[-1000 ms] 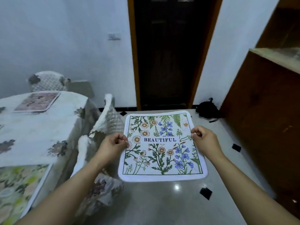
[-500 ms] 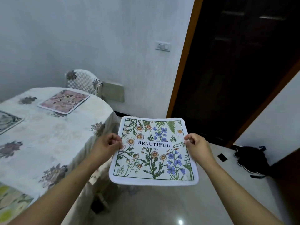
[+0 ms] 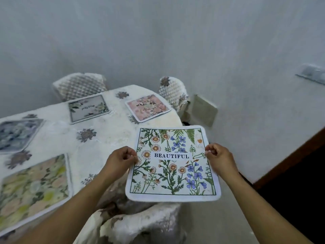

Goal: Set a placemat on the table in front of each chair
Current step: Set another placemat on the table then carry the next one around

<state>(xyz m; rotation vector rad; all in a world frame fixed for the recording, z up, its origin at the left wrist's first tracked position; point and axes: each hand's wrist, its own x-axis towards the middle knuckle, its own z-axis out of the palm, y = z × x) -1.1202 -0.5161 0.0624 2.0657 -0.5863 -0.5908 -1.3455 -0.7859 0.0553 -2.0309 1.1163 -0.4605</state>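
Observation:
I hold a white floral placemat (image 3: 173, 170) printed "BEAUTIFUL" flat in the air, over the table's right end and the chair (image 3: 140, 224) below me. My left hand (image 3: 121, 160) pinches its left edge and my right hand (image 3: 219, 158) pinches its right edge. The table (image 3: 109, 131) has a white flowered cloth. Several placemats lie on it: a yellow-green one (image 3: 33, 189) near left, a blue-grey one (image 3: 15, 134) far left, a grey one (image 3: 88, 108) at the back and a pink one (image 3: 147, 107) at the back right.
Two quilted chair backs (image 3: 79, 85) (image 3: 173, 94) stand behind the table against the white wall. A beige box (image 3: 204, 110) leans on the wall. A dark doorway with a brown frame (image 3: 290, 162) is at the right. A wall switch (image 3: 311, 74) is upper right.
My view has swung left from the doorway toward the table. Both hands kept their hold and carried the placemat over the table's right end.

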